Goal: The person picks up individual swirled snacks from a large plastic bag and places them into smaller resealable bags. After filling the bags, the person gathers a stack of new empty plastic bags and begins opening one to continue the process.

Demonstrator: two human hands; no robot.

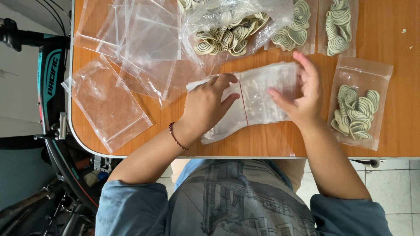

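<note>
A clear zip bag (pixel 258 98) with a red seal line lies on the orange table (pixel 402 87) in front of me. My left hand (pixel 208 105) grips its open end, thumb on top. My right hand (pixel 299 94) holds the other end, fingers spread over the plastic. What is inside the bag is hard to tell. A dark bead bracelet sits on my left wrist.
Several empty clear bags (pixel 131 48) are piled at the left. A big bag of striped, swirled rubbery pieces (pixel 229 37) lies behind. Filled small bags sit at the right (pixel 358 109) and back right (pixel 337 26). A bicycle frame (pixel 52 78) stands beside the table's left edge.
</note>
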